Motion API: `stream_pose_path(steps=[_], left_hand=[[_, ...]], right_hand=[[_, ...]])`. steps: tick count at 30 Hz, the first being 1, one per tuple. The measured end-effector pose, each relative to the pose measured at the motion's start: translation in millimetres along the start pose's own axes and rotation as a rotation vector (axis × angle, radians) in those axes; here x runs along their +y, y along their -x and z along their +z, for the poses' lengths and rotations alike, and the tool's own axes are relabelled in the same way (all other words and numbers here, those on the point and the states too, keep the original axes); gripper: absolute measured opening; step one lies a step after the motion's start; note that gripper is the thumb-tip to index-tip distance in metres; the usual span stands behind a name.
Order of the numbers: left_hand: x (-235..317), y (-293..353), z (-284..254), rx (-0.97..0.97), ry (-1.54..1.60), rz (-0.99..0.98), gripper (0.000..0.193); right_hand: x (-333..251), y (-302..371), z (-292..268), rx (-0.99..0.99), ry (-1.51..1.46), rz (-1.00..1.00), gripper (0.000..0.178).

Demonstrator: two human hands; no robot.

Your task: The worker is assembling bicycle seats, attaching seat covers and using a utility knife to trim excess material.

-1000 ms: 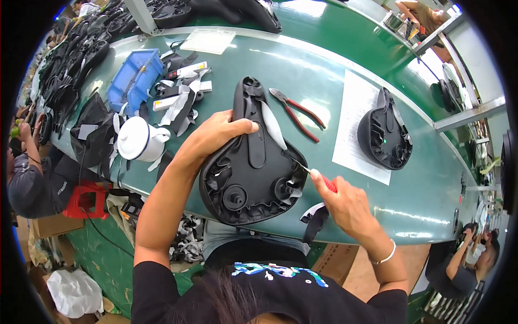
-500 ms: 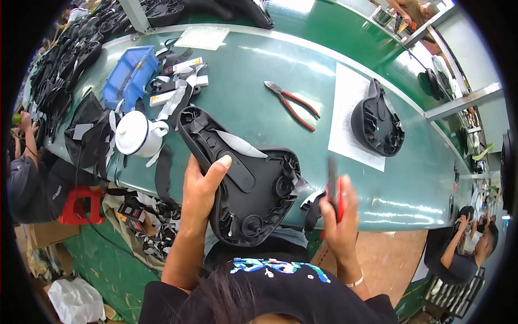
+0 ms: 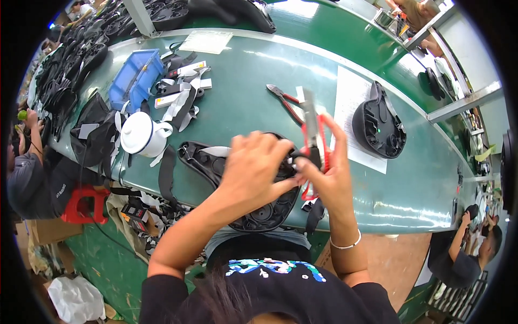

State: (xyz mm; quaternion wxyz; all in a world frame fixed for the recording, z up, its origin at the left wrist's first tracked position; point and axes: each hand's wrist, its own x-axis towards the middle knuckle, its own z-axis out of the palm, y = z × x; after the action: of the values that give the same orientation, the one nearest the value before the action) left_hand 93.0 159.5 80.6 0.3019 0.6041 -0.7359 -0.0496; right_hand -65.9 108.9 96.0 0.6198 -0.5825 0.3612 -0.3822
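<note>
A black shell-shaped part point(image 3: 264, 216) with a gathered inner rim and a pale strip lies at the table's near edge, largely covered by my left hand point(image 3: 256, 167). That hand reaches across it, fingers curled at the wide end and thumb pointing right. My right hand point(image 3: 332, 175) is closed around a red-handled tool point(image 3: 311, 121) with a grey blade pointing up. It looks like a cutter or scissors, but blur hides the exact kind. Both hands meet at the shell's right edge, where the fingertips hide what they touch. Red-handled pliers point(image 3: 286, 102) lie just beyond.
A similar black shell point(image 3: 379, 121) rests on a white sheet point(image 3: 345, 97) at right. To the left are a white enamel mug point(image 3: 141, 135), a blue bin point(image 3: 135, 81) and tangled strips point(image 3: 181, 105). Black parts point(image 3: 75, 70) are heaped far left. Other people work at both sides.
My left hand has gone from the shell's left side to over its wide end. The shell has turned and lowered. My right hand has brought the red-handled tool up and left against it.
</note>
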Motion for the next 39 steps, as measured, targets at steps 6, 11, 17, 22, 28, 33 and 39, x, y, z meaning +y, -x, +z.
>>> stream_pose_path(steps=[6,11,17,22,28,33,39], left_hand=[[-33,-20,28,-0.158,0.238,0.043,0.014],[-35,-24,30,-0.152,0.313,-0.006,0.012],[-34,-35,12,0.366,1.083,-0.267,0.024],[-66,-25,12,0.066,1.919,-0.196,0.018],[-65,-51,17,0.248,-0.004,0.086,0.017],[-86,-55,19,0.448,0.617,-0.634,0.038],[-59,-5,8,0.244,1.438,-0.824,0.046]], right_hand=[[19,24,-81,-0.132,0.735,-0.3,0.061],[13,13,-69,-0.411,1.225,-0.325,0.057],[22,81,-32,-0.24,1.347,-0.024,0.062],[6,62,-20,-0.144,1.269,0.05,0.054],[8,20,-19,-0.126,1.524,-0.111,0.05],[-5,59,-10,-0.235,1.541,-0.052,0.052],[-24,-28,-69,-0.387,1.644,-0.286,0.052]])
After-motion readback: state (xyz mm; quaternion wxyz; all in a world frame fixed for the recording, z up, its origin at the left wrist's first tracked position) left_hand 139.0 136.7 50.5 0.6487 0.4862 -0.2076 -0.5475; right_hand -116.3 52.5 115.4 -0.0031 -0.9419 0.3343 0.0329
